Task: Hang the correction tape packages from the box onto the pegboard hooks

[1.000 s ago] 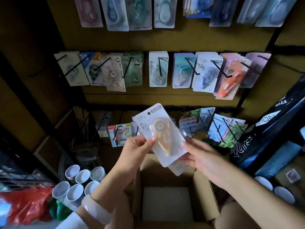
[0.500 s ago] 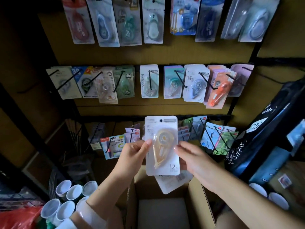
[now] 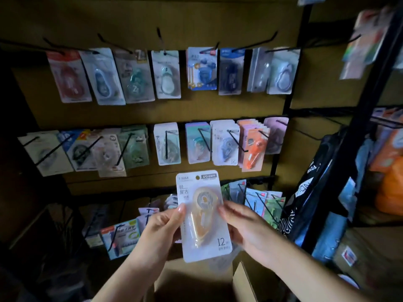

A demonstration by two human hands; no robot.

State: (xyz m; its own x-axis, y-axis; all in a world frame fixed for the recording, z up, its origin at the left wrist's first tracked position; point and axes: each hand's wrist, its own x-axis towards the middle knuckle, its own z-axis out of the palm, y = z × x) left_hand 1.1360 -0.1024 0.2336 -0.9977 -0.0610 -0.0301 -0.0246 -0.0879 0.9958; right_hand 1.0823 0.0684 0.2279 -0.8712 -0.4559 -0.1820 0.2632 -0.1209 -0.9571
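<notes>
Hands both mine: left hand [image 3: 162,225] and right hand [image 3: 246,228] pinch correction tape package [image 3: 204,216] upright, just below pegboard [image 3: 196,112].

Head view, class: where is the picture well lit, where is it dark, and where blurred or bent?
Head view: the held correction tape package is brightest and sharp enough to read "12"; the left hand and right hand are well lit; the left edge and lower left corner sink into shadow; the goods at the right edge are smeared; the black rack post leans, a wide-angle bend.
</notes>
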